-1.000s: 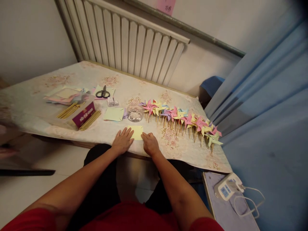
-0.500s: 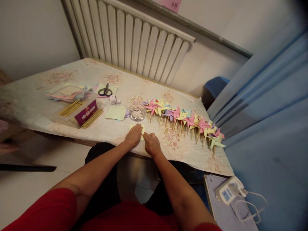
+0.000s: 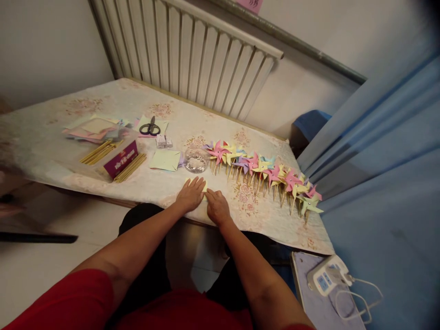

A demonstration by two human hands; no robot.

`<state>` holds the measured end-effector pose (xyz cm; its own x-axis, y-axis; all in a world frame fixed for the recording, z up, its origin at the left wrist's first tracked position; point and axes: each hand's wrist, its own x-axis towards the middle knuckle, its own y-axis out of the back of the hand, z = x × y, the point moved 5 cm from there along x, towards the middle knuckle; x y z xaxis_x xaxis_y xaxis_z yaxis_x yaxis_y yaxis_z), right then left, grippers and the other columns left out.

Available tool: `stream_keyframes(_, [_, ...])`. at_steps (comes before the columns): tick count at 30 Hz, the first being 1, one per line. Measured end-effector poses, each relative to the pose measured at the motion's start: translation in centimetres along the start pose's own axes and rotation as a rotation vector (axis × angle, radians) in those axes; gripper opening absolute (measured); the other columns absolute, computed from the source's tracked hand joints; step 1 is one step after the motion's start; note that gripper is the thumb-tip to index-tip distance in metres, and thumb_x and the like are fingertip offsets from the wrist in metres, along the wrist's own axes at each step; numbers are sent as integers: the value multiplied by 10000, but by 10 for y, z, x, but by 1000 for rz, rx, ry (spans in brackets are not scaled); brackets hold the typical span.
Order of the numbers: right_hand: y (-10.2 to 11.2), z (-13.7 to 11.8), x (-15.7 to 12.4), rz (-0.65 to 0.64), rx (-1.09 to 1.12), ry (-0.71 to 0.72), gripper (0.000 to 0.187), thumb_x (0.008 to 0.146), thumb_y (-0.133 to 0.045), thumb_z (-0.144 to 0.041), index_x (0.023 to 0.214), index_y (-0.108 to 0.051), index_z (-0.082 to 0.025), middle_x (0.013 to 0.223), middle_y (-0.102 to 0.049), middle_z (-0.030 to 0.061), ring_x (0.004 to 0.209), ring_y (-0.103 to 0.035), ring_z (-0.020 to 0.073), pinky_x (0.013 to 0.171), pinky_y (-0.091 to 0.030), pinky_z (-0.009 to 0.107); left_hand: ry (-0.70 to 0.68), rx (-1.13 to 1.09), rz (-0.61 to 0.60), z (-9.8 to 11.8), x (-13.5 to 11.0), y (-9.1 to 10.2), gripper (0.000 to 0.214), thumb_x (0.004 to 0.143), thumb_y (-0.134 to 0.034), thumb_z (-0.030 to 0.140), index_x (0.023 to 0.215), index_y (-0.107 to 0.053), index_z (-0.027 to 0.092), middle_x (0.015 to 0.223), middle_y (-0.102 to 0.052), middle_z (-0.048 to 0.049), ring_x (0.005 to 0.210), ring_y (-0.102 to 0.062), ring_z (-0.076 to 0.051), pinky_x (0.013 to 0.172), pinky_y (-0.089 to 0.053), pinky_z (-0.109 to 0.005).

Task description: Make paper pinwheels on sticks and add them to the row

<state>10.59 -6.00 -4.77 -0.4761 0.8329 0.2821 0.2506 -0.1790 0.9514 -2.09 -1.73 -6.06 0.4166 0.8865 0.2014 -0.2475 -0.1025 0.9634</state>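
A small square of yellow paper (image 3: 205,188) lies near the table's front edge, mostly covered by my hands. My left hand (image 3: 190,196) rests flat over it with the fingers stretched out. At the paper's right edge, my right hand (image 3: 217,208) is curled, with its fingertips closed on that edge. Just beyond my hands sits a round clear container (image 3: 196,160) of small shiny pieces. To its left is a stack of light green paper squares (image 3: 165,161). Rows of finished paper pinwheels (image 3: 264,167) on sticks lie to the right.
Black-handled scissors (image 3: 150,128) lie on paper beside small white boxes (image 3: 163,141). Further left are wooden sticks (image 3: 130,168), a purple-labelled package (image 3: 120,160) and bagged coloured paper (image 3: 92,129). A white device with a cable (image 3: 328,277) stands at lower right, by the blue curtain (image 3: 385,183).
My left hand has slid slightly right over the yellow paper, closer to my right hand. Less of the paper shows between them. My right hand stays almost in place.
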Motion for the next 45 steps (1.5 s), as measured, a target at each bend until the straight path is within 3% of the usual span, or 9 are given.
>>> stream_keyframes(10, [3, -2, 0, -18, 13, -2, 453, 873, -449, -76, 1303, -560, -167, 1362, -591, 110, 978, -464, 263, 893, -440, 403, -7, -1, -20, 0, 0, -1, 543, 990, -321, 347, 1488, -469, 187, 1596, -383, -109, 1500, -285, -311, 1205, -221, -538])
stream_keyframes(16, [5, -2, 0, -17, 19, -5, 416, 894, -434, -76, 1276, -565, -178, 1153, -658, 101, 964, -471, 257, 868, -427, 368, 17, 5, -22, 1, 0, 1, 551, 985, -333, 335, 1501, -443, 177, 1599, -380, -103, 1506, -273, -297, 1214, -204, -530])
stream_keyframes(25, [8, -3, 0, -6, 10, -24, 370, 872, -444, -72, 1186, -593, -201, 1010, -641, 93, 946, -469, 258, 846, -419, 362, 4, -11, -51, 0, 2, 0, 562, 980, -331, 343, 1496, -445, 151, 1604, -367, -115, 1505, -269, -310, 1209, -210, -538])
stream_keyframes(30, [7, -2, 2, -25, 0, -20, 342, 877, -449, -87, 1167, -595, -195, 1038, -642, 98, 944, -472, 256, 838, -432, 367, -4, -13, -56, -1, 7, 3, 545, 964, -371, 326, 1472, -479, 162, 1576, -408, -147, 1483, -309, -335, 1182, -242, -571])
stream_keyframes(39, [6, -2, 2, -22, -18, -3, 361, 880, -452, -81, 1199, -574, -199, 1124, -644, 84, 950, -471, 247, 870, -442, 366, -2, -12, -182, -6, 16, 1, 555, 970, -370, 336, 1493, -442, 164, 1602, -365, -143, 1493, -280, -350, 1173, -246, -595])
stream_keyframes(45, [5, -1, 2, -23, -22, -9, 384, 875, -444, -72, 1216, -573, -192, 1114, -641, 98, 951, -474, 256, 867, -446, 380, 7, -39, -210, -11, 21, -3, 543, 978, -389, 381, 1497, -443, 231, 1618, -338, -125, 1511, -248, -330, 1175, -224, -609])
